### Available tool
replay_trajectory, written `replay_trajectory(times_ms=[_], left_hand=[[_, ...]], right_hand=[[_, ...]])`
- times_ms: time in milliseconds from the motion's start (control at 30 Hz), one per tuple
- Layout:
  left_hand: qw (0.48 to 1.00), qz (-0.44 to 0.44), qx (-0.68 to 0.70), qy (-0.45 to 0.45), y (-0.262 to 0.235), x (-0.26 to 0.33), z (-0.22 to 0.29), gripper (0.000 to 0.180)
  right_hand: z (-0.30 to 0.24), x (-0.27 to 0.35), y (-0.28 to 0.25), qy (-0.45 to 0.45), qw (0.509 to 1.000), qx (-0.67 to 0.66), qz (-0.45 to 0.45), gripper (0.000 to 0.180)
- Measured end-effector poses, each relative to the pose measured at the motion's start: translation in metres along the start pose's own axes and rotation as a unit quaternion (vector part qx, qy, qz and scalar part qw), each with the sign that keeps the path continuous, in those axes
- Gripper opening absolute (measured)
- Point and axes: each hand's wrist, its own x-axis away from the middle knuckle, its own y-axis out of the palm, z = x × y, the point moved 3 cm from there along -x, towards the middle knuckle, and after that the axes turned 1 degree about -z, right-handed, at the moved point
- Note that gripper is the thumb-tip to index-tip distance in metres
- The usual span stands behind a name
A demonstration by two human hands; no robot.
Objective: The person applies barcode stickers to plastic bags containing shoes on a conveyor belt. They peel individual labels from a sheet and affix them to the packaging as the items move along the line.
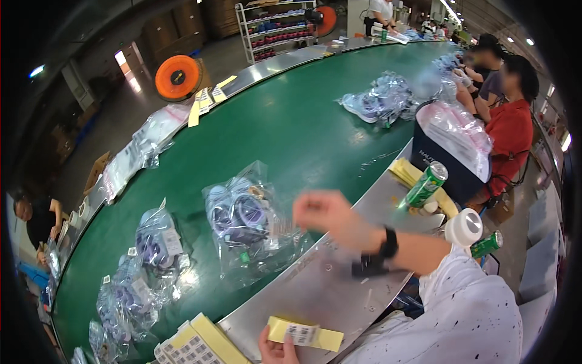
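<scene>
We are pinching a yellow sticker strip (305, 334) with our left hand (276, 349); our blurry right hand (321, 210), fingers unclear, might knock the bag (248, 221)

Reaching in from the lower right of the frame with the right forearm, bare below a white speckled sleeve and banded by a black wristwatch (388, 242) at the wrist. Extending the right hand (321, 211) toward the centre of the frame, blurred, fingers loosely curled, whether gripping anything not clear. Showing only part of the left hand (277, 350) at the bottom edge, thumb and fingers pinching a small yellow label strip.
</scene>
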Motion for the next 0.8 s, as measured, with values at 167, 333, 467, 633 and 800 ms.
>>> replay_trajectory(times_ms=[167,333,467,633,800], left_hand=[[0.999,0.016,-0.021,0.018,-0.002,-0.003,-0.008,0.041],[0.998,0.020,-0.052,-0.013,0.006,-0.003,0.000,0.041],[0.997,0.044,-0.061,-0.017,0.006,0.003,0.001,0.043],[0.996,0.068,-0.062,0.000,-0.013,0.010,-0.010,0.043],[0.998,0.043,-0.055,-0.003,-0.024,0.013,0.010,0.042]], right_hand=[[0.055,-0.112,-0.069,0.071,0.979,-0.138,0.135,0.052],[0.128,-0.164,-0.072,0.167,0.965,-0.153,0.130,0.083],[0.139,-0.176,-0.046,0.106,0.967,-0.148,0.177,0.081],[0.135,-0.164,-0.049,0.087,0.966,-0.061,0.236,0.080],[0.116,-0.144,-0.037,0.075,0.992,0.023,0.103,0.080]])
